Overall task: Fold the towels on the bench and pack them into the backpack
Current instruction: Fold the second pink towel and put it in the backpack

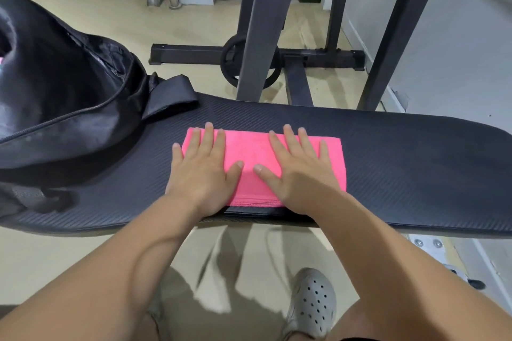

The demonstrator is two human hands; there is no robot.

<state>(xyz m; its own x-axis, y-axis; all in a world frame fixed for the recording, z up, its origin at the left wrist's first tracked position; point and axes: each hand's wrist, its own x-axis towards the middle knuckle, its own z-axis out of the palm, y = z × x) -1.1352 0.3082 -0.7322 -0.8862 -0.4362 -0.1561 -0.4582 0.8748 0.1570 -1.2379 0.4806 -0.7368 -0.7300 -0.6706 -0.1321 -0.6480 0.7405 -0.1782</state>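
On the bench (388, 152), beside the open backpack (61, 97), the folded pink towel (249, 152) lies under left hand (202, 169) and right hand (302, 171) — both flat, fingers spread, gripping nothing — so press outward evenly to set creases before lifting.

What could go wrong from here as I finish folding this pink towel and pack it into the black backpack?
The folded pink towel lies at the near edge of the black padded bench, so lifting the left hand and right hand, now pressed flat on it, might let it slip to the floor. The black fabric backpack slumps on its side with its opening sagging, so the fold may come undone going in.
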